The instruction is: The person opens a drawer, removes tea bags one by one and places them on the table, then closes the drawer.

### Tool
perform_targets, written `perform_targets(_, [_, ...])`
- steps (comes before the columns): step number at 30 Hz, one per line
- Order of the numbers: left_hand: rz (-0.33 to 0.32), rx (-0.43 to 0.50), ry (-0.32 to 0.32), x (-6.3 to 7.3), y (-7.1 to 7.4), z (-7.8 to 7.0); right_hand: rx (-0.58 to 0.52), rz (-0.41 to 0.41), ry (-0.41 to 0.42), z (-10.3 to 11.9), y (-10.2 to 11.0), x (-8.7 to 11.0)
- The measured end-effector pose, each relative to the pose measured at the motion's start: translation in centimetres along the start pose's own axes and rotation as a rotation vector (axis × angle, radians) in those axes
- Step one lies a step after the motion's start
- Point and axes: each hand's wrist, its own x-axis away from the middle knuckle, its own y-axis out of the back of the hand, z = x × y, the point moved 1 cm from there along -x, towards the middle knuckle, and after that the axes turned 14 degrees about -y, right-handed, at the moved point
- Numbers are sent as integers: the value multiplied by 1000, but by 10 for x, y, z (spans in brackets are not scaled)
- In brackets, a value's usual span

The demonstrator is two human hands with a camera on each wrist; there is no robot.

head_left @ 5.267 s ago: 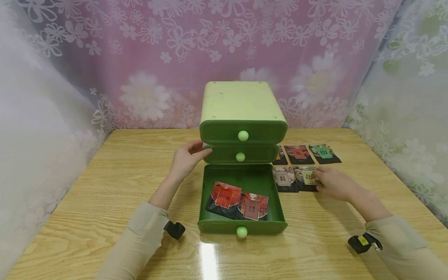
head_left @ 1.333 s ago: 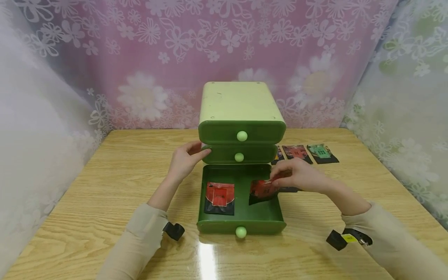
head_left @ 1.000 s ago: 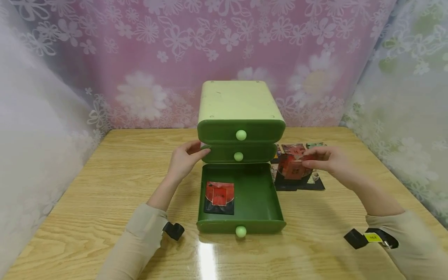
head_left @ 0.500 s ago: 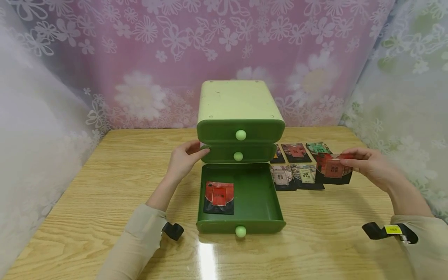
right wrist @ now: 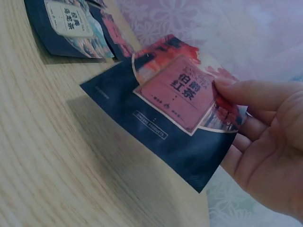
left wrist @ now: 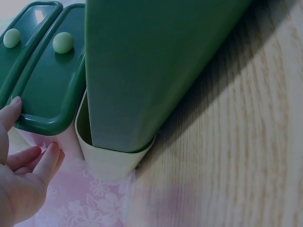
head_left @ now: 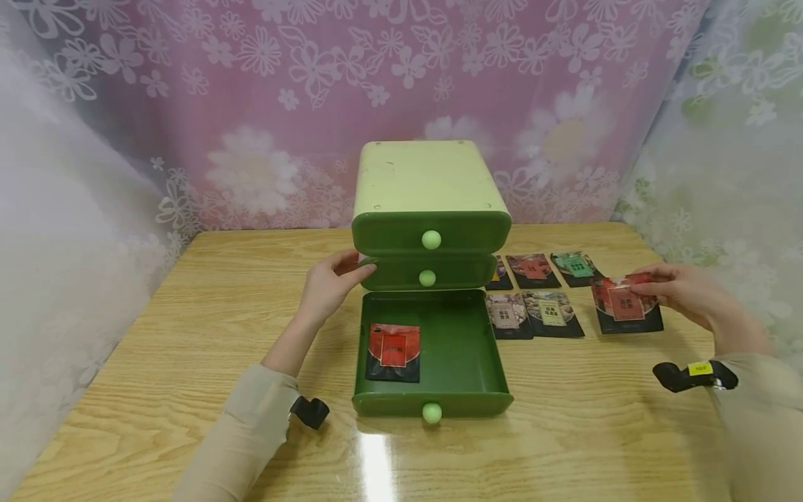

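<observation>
A three-drawer cabinet (head_left: 433,174) with a cream top and green drawer fronts stands mid-table, its bottom drawer (head_left: 464,348) pulled out. One bright red and black tea sachet (head_left: 393,346) lies in that drawer, on the left. My left hand (head_left: 329,289) rests at the cabinet's left side, thumb on the edge of the middle drawer front (left wrist: 52,80) and loosely bent fingers against the side wall. My right hand (head_left: 696,296) pinches a red and black tea sachet (right wrist: 175,104) by its right side, thumb on its face, tilted over the table with a shadow below.
Several other tea sachets lie in two rows right of the cabinet, among them a green-labelled sachet (head_left: 576,266), a red-labelled sachet (head_left: 533,270), a cream-labelled sachet (head_left: 552,314) and a pinkish-grey-labelled sachet (head_left: 505,315). Floral curtains (head_left: 301,104) hang behind and at both sides.
The right hand has lifted one red sachet out of the bottom drawer and carried it right, past the front row of sachets. The left hand has stayed at the cabinet.
</observation>
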Motion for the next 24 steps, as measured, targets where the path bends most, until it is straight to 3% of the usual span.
perform_targets(8, [1, -2, 0, 0, 0, 0, 26, 25, -120, -4, -9, -28])
perform_targets(13, [2, -9, -2, 0, 0, 1, 155, -7, -145, -4, -17, -38])
perform_targets(18, [6, -9, 8, 0, 1, 2, 269, -43, -181, -3, -19, -42])
perform_targets(24, [3, -3, 12, 0, 0, 2, 346, -70, -162, -4, -17, -41])
